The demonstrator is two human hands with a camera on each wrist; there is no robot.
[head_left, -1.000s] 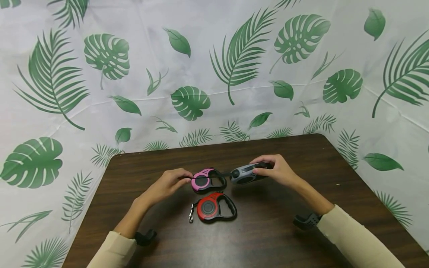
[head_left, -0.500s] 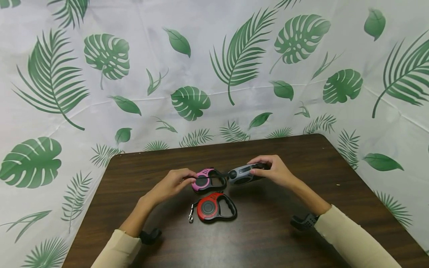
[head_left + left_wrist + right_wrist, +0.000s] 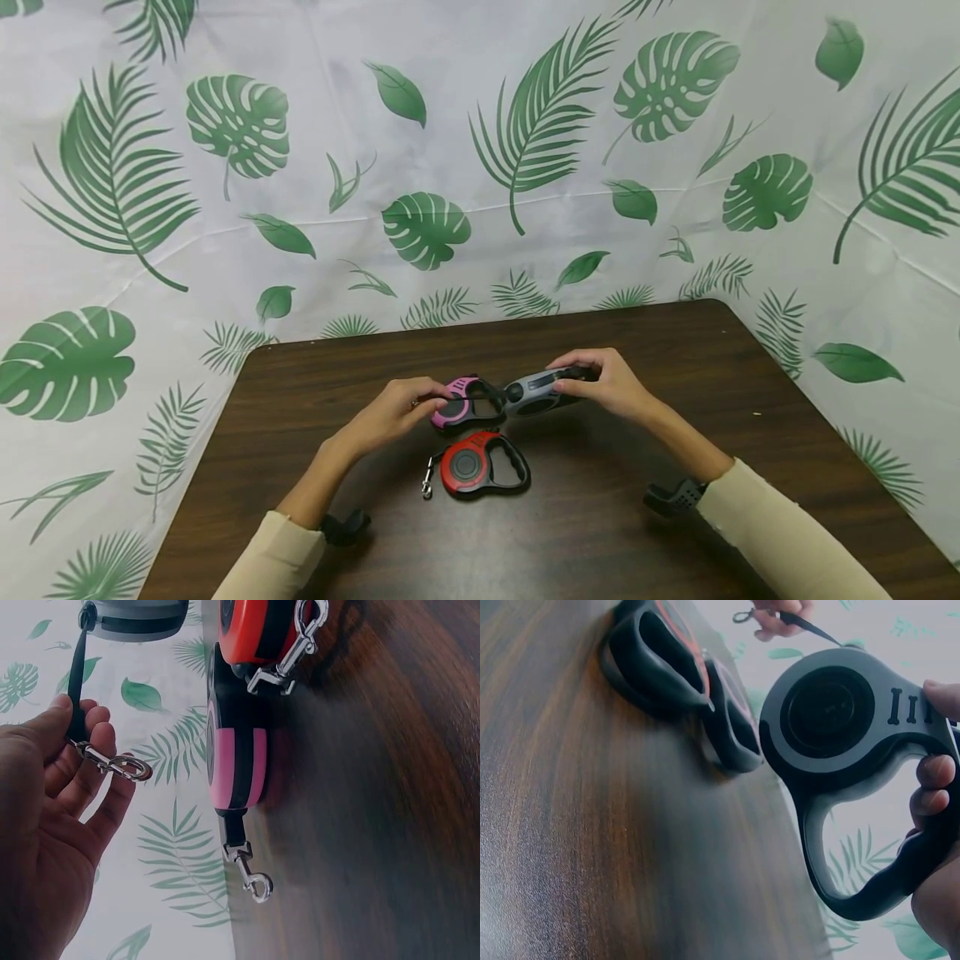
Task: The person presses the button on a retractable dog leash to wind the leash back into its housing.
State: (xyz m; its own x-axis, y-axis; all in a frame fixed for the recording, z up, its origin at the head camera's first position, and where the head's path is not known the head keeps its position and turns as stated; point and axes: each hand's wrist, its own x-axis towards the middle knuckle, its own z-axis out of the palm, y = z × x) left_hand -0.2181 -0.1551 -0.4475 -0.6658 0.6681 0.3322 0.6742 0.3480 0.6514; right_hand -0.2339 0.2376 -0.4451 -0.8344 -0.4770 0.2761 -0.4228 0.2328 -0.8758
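Observation:
My right hand (image 3: 611,385) grips the black handle of a grey retractable dog leash (image 3: 780,712), its fingers through the loop, held up over the table. From that casing a short black strap (image 3: 77,675) runs left to my left hand (image 3: 397,410), which pinches it between thumb and fingers. A metal snap hook (image 3: 112,761) dangles at the strap's end beside those fingers. Behind the left fingertips, in the head view, a pink retractable leash (image 3: 444,414) lies on the table. Nearer to me lies a red retractable leash (image 3: 453,468).
The red leash's metal clip (image 3: 427,482) points left on the brown wooden table (image 3: 600,533). A pale sheet printed with green leaves (image 3: 330,275) hangs behind the table's far edge. Black wrist devices (image 3: 347,528) sit under both forearms.
The grey leash and my right hand have shifted slightly left. My left hand has moved right with the strap, so the stretch of strap between the hands is shorter.

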